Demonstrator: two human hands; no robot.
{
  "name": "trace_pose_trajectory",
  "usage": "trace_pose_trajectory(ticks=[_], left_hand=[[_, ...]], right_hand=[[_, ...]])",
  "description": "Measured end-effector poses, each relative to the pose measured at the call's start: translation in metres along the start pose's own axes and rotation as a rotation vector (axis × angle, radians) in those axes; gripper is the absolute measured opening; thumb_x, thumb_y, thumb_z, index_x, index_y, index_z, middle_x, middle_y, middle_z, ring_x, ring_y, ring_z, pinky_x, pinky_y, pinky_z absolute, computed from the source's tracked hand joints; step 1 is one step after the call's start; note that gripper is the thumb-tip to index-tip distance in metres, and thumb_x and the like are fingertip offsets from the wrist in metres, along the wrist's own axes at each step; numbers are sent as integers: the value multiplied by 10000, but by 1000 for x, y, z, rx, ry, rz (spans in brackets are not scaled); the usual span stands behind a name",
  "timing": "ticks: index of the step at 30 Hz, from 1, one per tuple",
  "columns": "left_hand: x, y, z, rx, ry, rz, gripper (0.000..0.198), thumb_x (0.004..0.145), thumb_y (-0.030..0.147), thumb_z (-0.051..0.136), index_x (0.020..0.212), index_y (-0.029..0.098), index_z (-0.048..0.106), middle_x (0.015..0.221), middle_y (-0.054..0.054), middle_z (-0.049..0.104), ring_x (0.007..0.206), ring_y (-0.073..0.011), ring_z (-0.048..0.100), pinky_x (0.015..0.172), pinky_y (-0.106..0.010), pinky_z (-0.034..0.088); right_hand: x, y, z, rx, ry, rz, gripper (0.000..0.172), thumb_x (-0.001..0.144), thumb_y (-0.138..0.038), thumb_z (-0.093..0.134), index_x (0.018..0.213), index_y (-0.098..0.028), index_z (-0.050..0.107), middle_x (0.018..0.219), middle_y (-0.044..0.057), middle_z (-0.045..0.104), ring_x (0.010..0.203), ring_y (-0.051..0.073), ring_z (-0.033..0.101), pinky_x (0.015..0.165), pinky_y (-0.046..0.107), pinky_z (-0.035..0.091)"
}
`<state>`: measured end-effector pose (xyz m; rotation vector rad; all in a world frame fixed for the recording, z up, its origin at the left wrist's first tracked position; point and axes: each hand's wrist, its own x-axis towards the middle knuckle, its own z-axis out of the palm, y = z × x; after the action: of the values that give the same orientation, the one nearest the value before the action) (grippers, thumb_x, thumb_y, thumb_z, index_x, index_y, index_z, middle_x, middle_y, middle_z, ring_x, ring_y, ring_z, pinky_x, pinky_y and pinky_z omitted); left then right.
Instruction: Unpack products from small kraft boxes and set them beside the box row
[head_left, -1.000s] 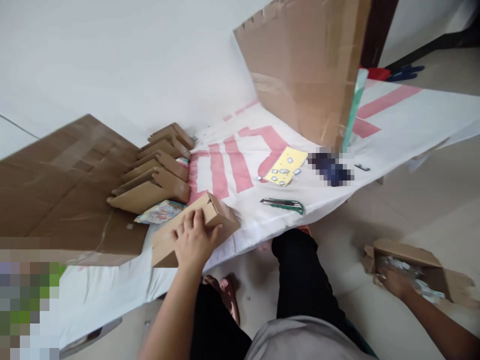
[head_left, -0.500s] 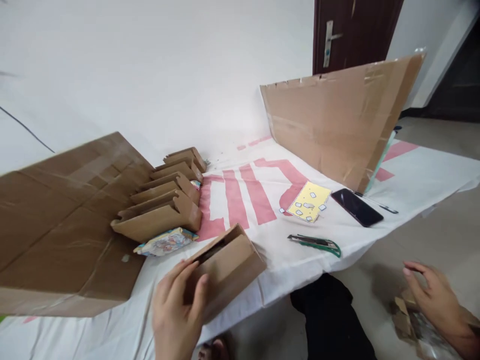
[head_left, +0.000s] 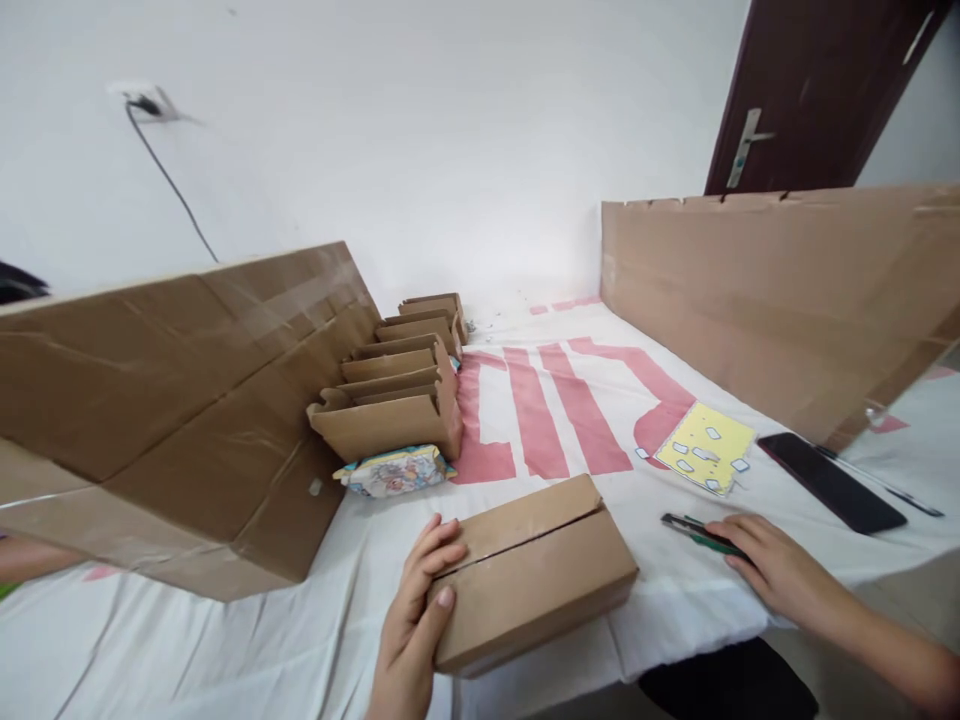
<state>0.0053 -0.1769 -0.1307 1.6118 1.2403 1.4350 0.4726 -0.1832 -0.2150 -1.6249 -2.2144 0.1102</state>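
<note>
A small cardboard box (head_left: 536, 580) lies at the front of the cloth-covered table, its top flaps folded down with a narrow slit between them. My left hand (head_left: 420, 610) grips its left end, thumb and fingers around the corner. To the right, my right hand (head_left: 772, 565) has its fingers closed over the green handle of a utility knife (head_left: 694, 530), which still lies on the cloth. A yellow patterned card (head_left: 705, 445) lies just beyond the knife. A colourful packet of wipes (head_left: 394, 472) rests left of the box.
Several open cardboard boxes (head_left: 382, 425) stand in a row beside a large cardboard box (head_left: 187, 400) on the left. A tall cardboard panel (head_left: 772, 290) borders the right. A black phone (head_left: 829, 480) and a pen (head_left: 900, 492) lie at the right. Part of another person's arm (head_left: 37, 560) shows far left.
My right hand has moved from beyond the table's front edge onto the utility knife. The small box's top now appears closed. The view has shifted, so things appear further right.
</note>
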Motion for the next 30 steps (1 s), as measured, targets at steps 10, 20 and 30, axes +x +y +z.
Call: trace_pose_trajectory(ticks=[10, 20, 30], left_hand=[[-8, -9, 20, -324, 107, -45, 532, 873, 462, 512, 1368, 293, 420, 1407, -72, 493, 1382, -299, 343, 1138, -473, 238], [-5, -11, 16, -358, 59, -52, 560, 874, 479, 525, 1389, 290, 416, 1439, -75, 466, 1393, -294, 336, 1136, -457, 278], [1, -11, 10, -162, 28, 103, 361, 891, 465, 494, 1170, 272, 616, 1372, -89, 538, 1443, -331, 251, 1157, -576, 186]], right_hand=[[126, -164, -106, -155, 321, -568, 309, 928, -162, 535, 1227, -223, 586, 1102, 92, 637, 969, 218, 609, 843, 360, 481], [187, -268, -74, -244, 212, -1126, 233, 975, -145, 424, 1097, -153, 622, 910, 63, 664, 811, 174, 559, 813, 372, 426], [132, -160, -135, -339, 57, -794, 401, 957, -62, 327, 1200, -238, 594, 1043, 72, 670, 961, 199, 589, 864, 410, 455]])
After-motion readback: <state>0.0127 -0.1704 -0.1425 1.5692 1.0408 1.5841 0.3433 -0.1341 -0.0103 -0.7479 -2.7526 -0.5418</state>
